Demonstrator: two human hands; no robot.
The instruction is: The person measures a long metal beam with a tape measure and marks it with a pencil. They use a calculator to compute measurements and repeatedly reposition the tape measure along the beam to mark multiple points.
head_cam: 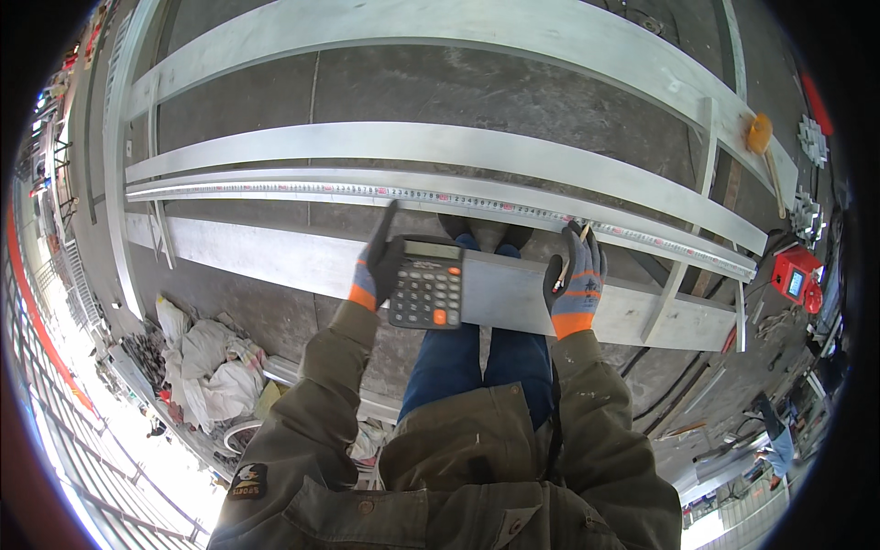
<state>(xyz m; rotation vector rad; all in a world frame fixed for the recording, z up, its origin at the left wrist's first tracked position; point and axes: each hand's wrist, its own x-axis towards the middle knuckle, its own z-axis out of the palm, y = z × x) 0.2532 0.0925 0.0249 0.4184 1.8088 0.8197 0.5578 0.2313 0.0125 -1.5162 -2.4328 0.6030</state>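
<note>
My left hand (381,265), in a grey and orange work glove, grips a dark desk calculator (427,282) by its left edge, with one finger stretched toward the bars. The calculator's keys face up. Between the gloved fingers of my right hand (579,275) sits a thin pencil-like marking stick (561,276). Those fingertips reach the near edge of an extended steel tape measure (474,201). The tape runs lengthwise along a narrow pale metal bar (309,175). Below both hands lies a wide flat metal bar (505,289).
Further pale metal bars (412,141) rest across crosspieces (708,148). A yellow-headed mallet (760,134) lies on the far bar at right. Beyond the right ends stands a red device with a screen (790,275). Sacks (213,357) are heaped at left; a person (778,443) is at far right.
</note>
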